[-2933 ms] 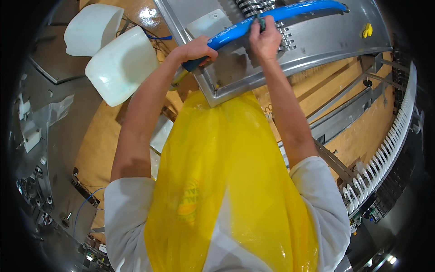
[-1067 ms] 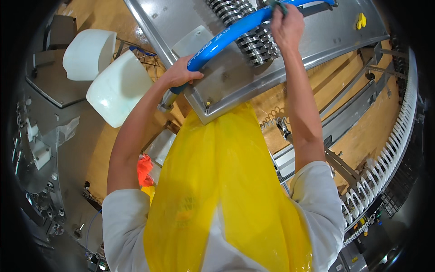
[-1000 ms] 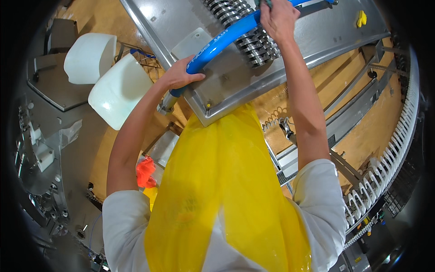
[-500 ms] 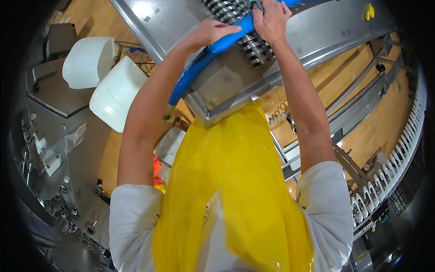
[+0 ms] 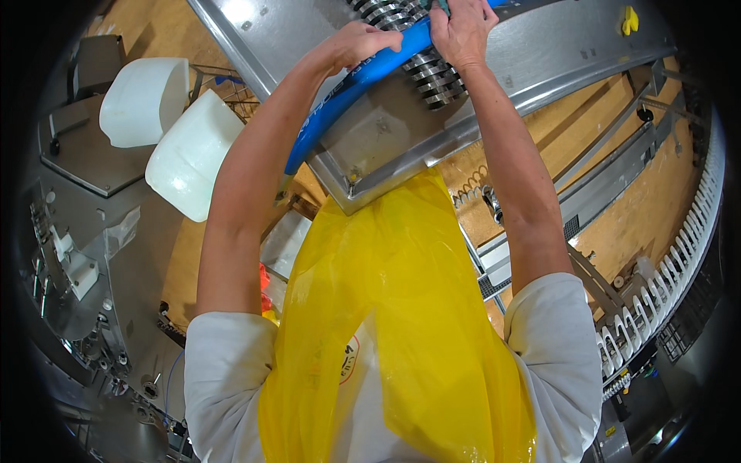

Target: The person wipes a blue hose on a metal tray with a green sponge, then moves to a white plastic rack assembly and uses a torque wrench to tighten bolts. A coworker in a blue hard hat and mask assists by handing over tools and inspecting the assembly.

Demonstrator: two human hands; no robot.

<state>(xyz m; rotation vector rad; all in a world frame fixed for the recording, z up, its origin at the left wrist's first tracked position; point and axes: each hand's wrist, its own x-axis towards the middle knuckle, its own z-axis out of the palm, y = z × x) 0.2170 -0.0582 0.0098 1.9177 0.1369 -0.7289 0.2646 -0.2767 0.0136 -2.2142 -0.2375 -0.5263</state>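
Observation:
A thick blue hose (image 5: pixel 328 112) with white lettering slants across a steel tray (image 5: pixel 378 143). My left hand (image 5: pixel 356 45) is closed round the hose, thumb along its top. Farther right along the hose, my right hand (image 5: pixel 465 35) is also closed over it. A small piece of green cloth (image 5: pixel 439 6) pokes out by my right thumb; its full shape is hidden. Beneath the hose lies a row of shiny ribbed metal rollers or screws (image 5: pixel 434 81). The hose's lower end passes behind my left forearm.
The tray's corner touches my yellow apron (image 5: pixel 401 278). Two white plastic guards or tubs (image 5: pixel 193 154) stand to the left. A yellow object (image 5: pixel 630 21) lies at the far right of the steel surface. A white-finned conveyor (image 5: pixel 656 301) curves along the right, beside a metal frame (image 5: pixel 610 185).
The hose has turned a little, so more of its lettering shows. My left hand has shifted slightly left along it and its wrist has rolled. The right hand has barely moved.

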